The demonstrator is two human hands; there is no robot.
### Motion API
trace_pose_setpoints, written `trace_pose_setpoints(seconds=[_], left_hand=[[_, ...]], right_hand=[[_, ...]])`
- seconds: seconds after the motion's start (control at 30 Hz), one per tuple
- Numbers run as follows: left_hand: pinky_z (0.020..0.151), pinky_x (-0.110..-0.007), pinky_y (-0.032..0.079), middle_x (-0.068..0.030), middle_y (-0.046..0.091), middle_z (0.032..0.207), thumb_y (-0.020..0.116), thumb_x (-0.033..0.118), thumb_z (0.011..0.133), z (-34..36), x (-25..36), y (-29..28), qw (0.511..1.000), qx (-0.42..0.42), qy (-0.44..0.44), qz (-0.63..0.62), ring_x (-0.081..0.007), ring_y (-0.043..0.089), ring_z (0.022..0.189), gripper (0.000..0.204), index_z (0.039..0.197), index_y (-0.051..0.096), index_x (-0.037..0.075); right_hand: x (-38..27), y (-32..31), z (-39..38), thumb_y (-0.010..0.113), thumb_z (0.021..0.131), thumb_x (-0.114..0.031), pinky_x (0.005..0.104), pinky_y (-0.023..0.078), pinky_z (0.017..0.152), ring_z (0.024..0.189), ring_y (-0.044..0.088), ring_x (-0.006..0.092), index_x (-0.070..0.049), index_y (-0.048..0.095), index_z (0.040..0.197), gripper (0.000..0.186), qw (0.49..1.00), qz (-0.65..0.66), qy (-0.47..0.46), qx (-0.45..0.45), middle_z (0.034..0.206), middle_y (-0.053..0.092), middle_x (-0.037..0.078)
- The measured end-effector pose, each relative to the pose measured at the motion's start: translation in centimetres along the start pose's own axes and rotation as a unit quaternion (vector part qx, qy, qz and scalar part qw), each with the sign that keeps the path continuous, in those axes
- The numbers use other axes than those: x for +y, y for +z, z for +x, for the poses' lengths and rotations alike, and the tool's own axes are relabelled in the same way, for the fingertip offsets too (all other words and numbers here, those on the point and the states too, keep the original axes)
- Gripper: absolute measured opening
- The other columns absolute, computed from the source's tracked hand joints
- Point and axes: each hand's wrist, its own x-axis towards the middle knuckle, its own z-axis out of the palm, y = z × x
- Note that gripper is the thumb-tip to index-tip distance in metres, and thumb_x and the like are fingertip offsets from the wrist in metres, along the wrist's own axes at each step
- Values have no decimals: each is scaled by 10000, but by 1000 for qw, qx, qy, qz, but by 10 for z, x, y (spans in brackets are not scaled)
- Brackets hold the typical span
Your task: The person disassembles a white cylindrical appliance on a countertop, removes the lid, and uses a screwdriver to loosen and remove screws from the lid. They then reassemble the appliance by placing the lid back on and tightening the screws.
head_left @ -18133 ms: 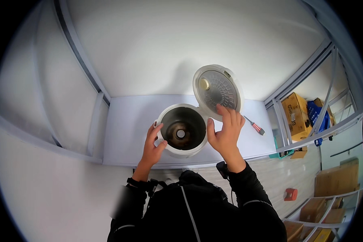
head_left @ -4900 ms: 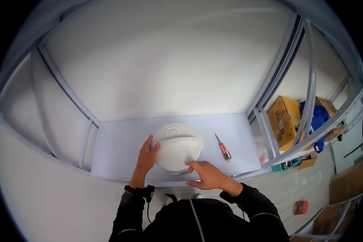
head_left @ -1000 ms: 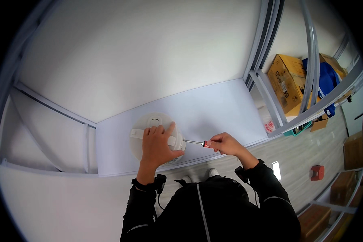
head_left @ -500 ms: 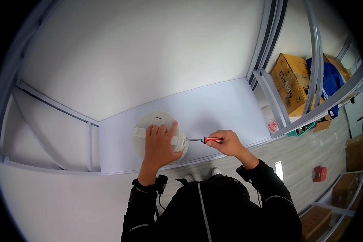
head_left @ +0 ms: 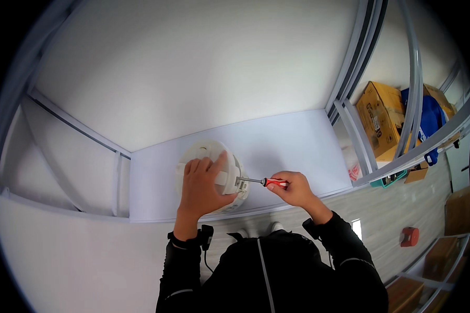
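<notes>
A white round rice cooker (head_left: 206, 144) stands on the pale bench (head_left: 292, 135), left of centre. My left hand (head_left: 199, 192) lies over its top, fingers bent across the lid and thumb stretched toward the right side, gripping it. Its right side carries a small housing (head_left: 242, 186) with recessed parts showing. In my right hand (head_left: 294, 189) is a screwdriver (head_left: 266, 182) with a red and white handle, held level by the fingers. Its metal shaft points left and the tip meets that housing; the exact contact spot is too small to make out.
A white panel (head_left: 193, 68) rises behind the bench, framed by grey metal posts. To the right, shelving holds a yellow cardboard box (head_left: 381, 117) and a blue item (head_left: 431, 117). A red stool (head_left: 410, 237) stands on the floor, near brown boxes (head_left: 438, 258) at lower right.
The cooker has tilted or turned under my left hand, so more of its right-side housing shows. The screwdriver tip stays at that side. The whole view has shifted slightly.
</notes>
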Motion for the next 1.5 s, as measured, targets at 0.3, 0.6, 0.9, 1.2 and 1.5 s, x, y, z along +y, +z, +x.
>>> trace_pose_setpoints(seconds=[0.3,0.6,0.9,1.2,1.5], left_hand=[[1095,-532,452,-64,592,1027,922,424,622,-16,-15,-16,998,66,-13,-7,-309,572,1032,999,1503,610,71],[1181,-655,413,-79,619,996,966,477,629,-58,-50,-26,978,210,10,-10,-305,599,990,1093,1526,534,27],[1158,-594,465,-175,582,1278,1024,526,608,-82,-63,-35,956,282,-9,-81,-334,589,1142,1324,1601,330,-7],[1126,-491,514,-215,409,1576,980,552,657,-82,-69,3,809,447,-32,-380,-331,518,1419,1445,1665,128,-37],[1079,-504,573,-194,523,1572,444,601,1056,-71,-55,43,655,424,-60,-622,-349,601,1366,845,1645,329,7]], right_hand=[[-11,10,8,828,982,-273,296,494,661,690,587,129,-2,777,1033,281,997,67,30,-30,757,687,50],[-20,51,27,860,961,-208,283,501,681,734,584,85,2,742,1062,261,992,125,12,2,797,707,16],[-40,61,36,892,937,-208,257,473,660,722,546,57,-32,696,917,264,991,84,104,-18,772,656,-32],[-43,57,28,823,988,-249,272,478,658,702,547,77,-23,698,972,258,986,141,92,19,764,640,-11],[-57,46,27,651,1106,-385,278,531,679,734,648,108,-42,648,1049,348,944,295,146,28,853,662,12]])
